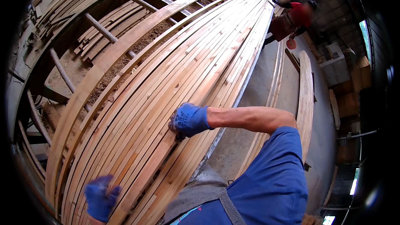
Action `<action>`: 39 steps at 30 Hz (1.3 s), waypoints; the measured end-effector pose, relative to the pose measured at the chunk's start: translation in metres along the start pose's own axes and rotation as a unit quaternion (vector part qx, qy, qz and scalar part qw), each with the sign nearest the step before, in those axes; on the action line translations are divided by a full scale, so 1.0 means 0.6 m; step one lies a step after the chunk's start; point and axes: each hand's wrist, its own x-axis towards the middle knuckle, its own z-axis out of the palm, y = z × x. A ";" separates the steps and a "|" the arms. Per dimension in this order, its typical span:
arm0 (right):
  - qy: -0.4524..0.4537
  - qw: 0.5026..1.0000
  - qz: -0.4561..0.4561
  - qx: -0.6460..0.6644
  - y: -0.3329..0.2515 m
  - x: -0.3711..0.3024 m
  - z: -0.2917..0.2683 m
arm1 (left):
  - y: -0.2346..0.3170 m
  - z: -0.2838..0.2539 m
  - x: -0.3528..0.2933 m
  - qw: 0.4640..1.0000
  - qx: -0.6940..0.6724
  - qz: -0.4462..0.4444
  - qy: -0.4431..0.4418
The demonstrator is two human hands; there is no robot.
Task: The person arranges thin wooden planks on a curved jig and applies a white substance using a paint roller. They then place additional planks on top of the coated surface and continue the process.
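Observation:
A broad layer of long, narrow wooden strips (137, 129) runs away from me, side by side. My right hand (188, 120), in a blue glove with dark fingertips, is closed over the edge of a wooden board (141, 179) beside a dark gap in the layer. The fingertips are partly hidden at that edge. Low on the left, my left hand (100, 198), also blue-gloved and slightly blurred, is above the strips with its thumb and fingers apart. It holds nothing that I can see.
Across the far end stands a person in red (300, 14), holding a round reddish object (291, 43). A metal edge (243, 89) borders the layer on the right. More long strips (306, 100) lie beyond it. Metal bars (100, 28) and a wide plank (98, 68) are on the left.

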 end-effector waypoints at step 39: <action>0.301 0.939 -0.126 0.103 -0.085 0.161 -0.099 | 0.036 0.279 -0.194 0.931 0.289 -0.133 0.179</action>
